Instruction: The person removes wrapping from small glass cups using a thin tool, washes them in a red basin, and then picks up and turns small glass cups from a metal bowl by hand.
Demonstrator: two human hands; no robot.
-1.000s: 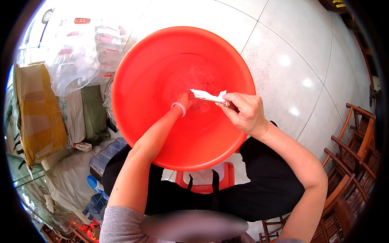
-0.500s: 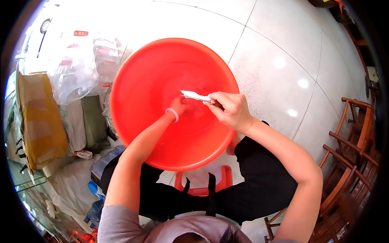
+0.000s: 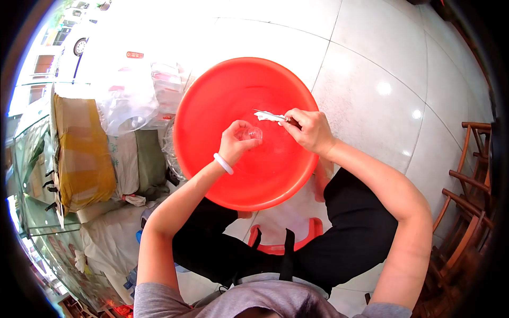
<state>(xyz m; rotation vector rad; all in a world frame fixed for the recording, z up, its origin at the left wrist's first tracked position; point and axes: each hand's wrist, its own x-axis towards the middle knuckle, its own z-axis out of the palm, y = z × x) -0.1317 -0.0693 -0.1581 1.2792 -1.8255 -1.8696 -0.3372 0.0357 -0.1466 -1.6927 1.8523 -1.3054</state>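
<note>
A large red plastic basin (image 3: 254, 199) sits between my knees. My left hand (image 3: 237, 142), with a pale bracelet at the wrist, is closed round a small clear cup (image 3: 254, 134) over the inside of the basin. Over the basin's right side, my right hand (image 3: 312, 130) grips the brown handle of a narrow metal tool (image 3: 291, 122), perhaps a knife. Soft white material (image 3: 266, 116) clings along its thin end, which points left, above the cup and apart from it. Whether the white material is cloth, paper or paste I cannot tell.
A red stool (image 3: 315, 229) stands between my legs. To the left are a taped yellow-brown box (image 3: 82, 153), clear plastic bags (image 3: 127, 100) and a glass case (image 3: 32, 196). Brown wooden chairs (image 3: 469, 183) are on the right. The floor is pale tile (image 3: 382, 58).
My left hand has risen from the bottom of the basin, and the clear cup now shows in it. The tool in my right hand has turned slightly. The whole view has shifted.
</note>
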